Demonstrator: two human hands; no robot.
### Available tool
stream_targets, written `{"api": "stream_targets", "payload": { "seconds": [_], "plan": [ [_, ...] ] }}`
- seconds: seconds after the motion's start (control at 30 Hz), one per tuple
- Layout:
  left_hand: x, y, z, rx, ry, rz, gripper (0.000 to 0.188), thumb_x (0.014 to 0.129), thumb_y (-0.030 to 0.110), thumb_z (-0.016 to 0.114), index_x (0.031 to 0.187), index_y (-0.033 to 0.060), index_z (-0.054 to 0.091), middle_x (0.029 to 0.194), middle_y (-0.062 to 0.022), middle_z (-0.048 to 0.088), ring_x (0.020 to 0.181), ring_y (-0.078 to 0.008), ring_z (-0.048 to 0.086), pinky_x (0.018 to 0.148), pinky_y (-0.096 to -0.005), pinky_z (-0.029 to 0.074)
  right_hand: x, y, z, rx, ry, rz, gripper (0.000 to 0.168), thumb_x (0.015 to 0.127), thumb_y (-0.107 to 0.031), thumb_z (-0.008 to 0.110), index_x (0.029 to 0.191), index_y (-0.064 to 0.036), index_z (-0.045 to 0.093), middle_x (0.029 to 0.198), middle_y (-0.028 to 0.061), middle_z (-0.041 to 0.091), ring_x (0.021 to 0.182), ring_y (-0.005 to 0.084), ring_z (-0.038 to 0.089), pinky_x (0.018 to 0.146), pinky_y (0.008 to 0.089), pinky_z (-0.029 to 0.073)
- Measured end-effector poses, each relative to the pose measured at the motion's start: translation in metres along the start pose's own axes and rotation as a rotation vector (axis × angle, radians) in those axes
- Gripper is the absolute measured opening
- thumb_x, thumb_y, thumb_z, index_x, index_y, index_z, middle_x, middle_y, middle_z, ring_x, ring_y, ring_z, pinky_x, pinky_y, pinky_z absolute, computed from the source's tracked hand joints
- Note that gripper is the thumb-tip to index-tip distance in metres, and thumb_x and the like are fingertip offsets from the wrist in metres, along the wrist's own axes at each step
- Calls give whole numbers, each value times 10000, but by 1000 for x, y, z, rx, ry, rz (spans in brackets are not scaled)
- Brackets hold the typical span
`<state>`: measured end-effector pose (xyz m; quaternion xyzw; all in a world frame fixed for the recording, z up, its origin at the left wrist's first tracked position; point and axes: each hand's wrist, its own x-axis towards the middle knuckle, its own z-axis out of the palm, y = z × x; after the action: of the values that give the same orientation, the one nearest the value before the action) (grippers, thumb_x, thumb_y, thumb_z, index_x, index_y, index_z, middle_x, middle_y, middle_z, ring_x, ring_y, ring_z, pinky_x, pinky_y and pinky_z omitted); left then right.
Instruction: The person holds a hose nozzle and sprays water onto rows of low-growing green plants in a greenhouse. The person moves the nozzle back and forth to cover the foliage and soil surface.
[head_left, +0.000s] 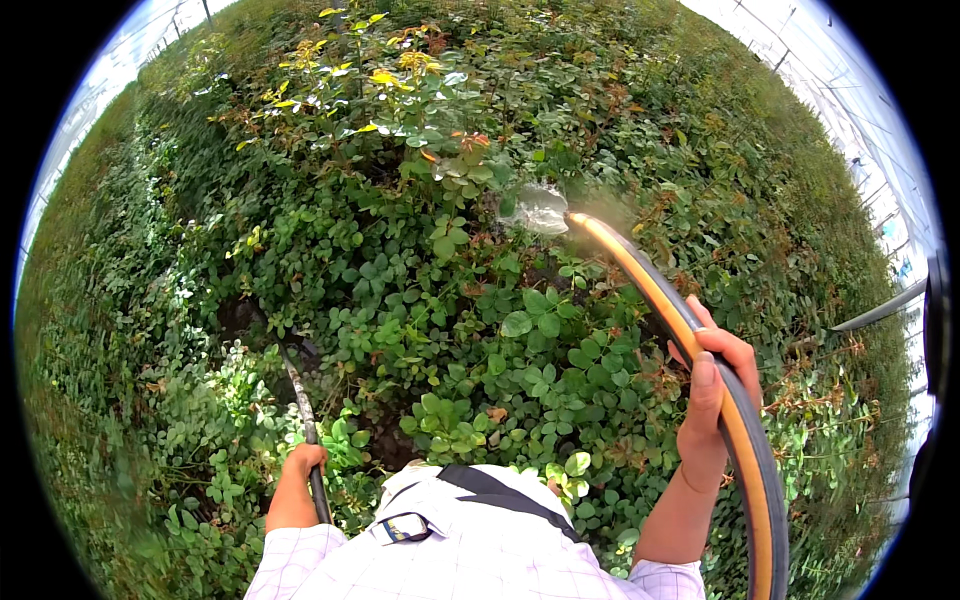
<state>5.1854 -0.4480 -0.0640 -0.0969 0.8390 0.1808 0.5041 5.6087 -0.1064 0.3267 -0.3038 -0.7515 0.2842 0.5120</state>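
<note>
My right hand (716, 382) is wrapped around a black hose with an orange stripe (664, 300). The hose arches up from the lower right, its end tilted toward the left. A fan of water (541, 210) bursts from that end over the leafy rose bushes (480, 315). At the lower left, my left hand (306, 459) grips a dark, dirt-streaked length of hose or pole (301, 401). Its far part runs up among the leaves, where foliage hides it.
Dense bushes surround me, with taller yellow-tipped shoots (397, 75) ahead. Dark soil (394, 446) shows through gaps in front of my body. A grey pipe (881, 307) crosses at the right edge. Pale greenhouse sheeting (847, 105) rises beyond the plants.
</note>
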Motion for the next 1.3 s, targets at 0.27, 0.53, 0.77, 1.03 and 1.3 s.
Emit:
{"api": "stream_targets", "payload": {
  "seconds": [0.27, 0.53, 0.77, 1.03, 1.3],
  "plan": [
    [10, -1, -5, -59, 7, 33, 76, 720, 33, 588, 666, -12, 562, 558, -116, 527, 429, -233, 498, 423, -379, 425, -13, 2, 30, 122, 5, 129, 218, 895, -137, 548, 1066, -1, 549, 1242, 269, 520, 1043, 237, 583, 878, 331, 481],
    [26, -9, -13, -87, -21, 30, 101, 729, 50, 618, 670, -17, 570, 557, -98, 536, 440, -213, 508, 424, -365, 441, -8, -5, 60, 223, -24, 57, 226, 901, -138, 544, 1074, 6, 525, 1258, 294, 484, 1043, 279, 593, 855, 347, 519],
    [27, -11, -19, -76, -27, 7, 123, 727, 63, 634, 666, -15, 561, 576, -103, 549, 456, -214, 520, 435, -360, 445, -20, 1, 86, 278, -5, 117, 229, 899, -181, 570, 1061, -25, 523, 1268, 317, 454, 1122, 349, 546, 844, 398, 553],
    [28, -7, -27, -89, -52, -17, 115, 742, 61, 626, 674, 7, 551, 561, -84, 532, 437, -193, 504, 424, -348, 451, -1, -19, 146, 582, -28, 19, 196, 893, -180, 580, 1029, -60, 505, 1294, 349, 403, 1151, 407, 511, 870, 457, 536],
    [21, 0, -27, -65, -86, -66, 109, 770, 60, 627, 711, 1, 556, 562, -89, 525, 433, -211, 497, 431, -365, 448, 6, -28, 141, 654, -28, -32, 231, 885, -224, 603, 1038, -97, 485, 1311, 355, 377, 1174, 421, 487, 882, 474, 521]
  ]
}}
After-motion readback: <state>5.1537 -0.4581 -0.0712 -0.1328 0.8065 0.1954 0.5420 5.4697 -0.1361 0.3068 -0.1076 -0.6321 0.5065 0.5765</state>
